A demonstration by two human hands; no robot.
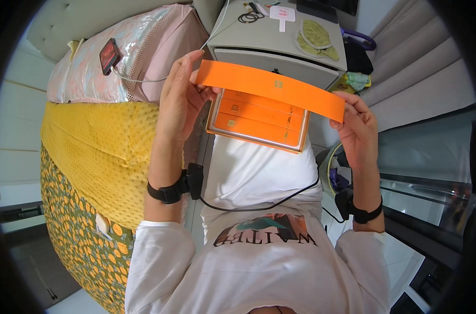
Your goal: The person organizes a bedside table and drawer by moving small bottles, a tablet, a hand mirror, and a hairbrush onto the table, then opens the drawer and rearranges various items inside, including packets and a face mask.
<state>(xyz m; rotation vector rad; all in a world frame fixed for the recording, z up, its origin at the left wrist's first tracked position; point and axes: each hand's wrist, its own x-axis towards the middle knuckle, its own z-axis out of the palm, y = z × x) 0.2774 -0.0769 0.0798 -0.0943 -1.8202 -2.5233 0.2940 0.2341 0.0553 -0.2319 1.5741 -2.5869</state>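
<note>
A long orange strip-shaped packet [242, 76] with a small gold mark spans my two hands. Its left end is held by my left hand [183, 92], its right end by my right hand [357, 125]. Just beneath it, above my lap, an open shallow box [305, 133] with gold edging shows a pale inner border. Several narrow orange packets [257, 121] with gold marks lie side by side in the box. The held packet hides the box's far edge. Whether the held piece is flat or has depth is hard to tell.
A nightstand [240, 37] ahead bears a coiled black cable [250, 17], a white paddle-shaped card [282, 15] and green fabric [316, 37]. On the pillow [143, 35] at left rests a phone [110, 57] on a white cable. A wastebasket [334, 161] stands at right.
</note>
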